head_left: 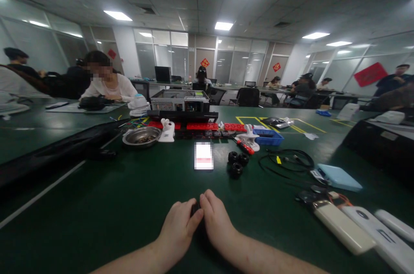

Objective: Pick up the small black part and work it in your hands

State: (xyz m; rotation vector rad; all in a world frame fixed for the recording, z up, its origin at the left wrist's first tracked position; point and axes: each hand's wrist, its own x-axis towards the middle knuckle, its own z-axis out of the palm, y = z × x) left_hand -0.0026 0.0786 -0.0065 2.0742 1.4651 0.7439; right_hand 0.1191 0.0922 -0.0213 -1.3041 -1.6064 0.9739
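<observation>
Small dark object (195, 209), possibly a black rubber ring, sat pinched between both hands on the dark green table (129, 205). Left hand (179, 226) and right hand (216, 220) met fingertip to fingertip, fingers curled together around it. Three black rubber rings (237, 162) lay well beyond, beside a white card (203, 156).

Left hand (179, 226), right hand (217, 222) — bare, no sleeves, no rings.
</observation>
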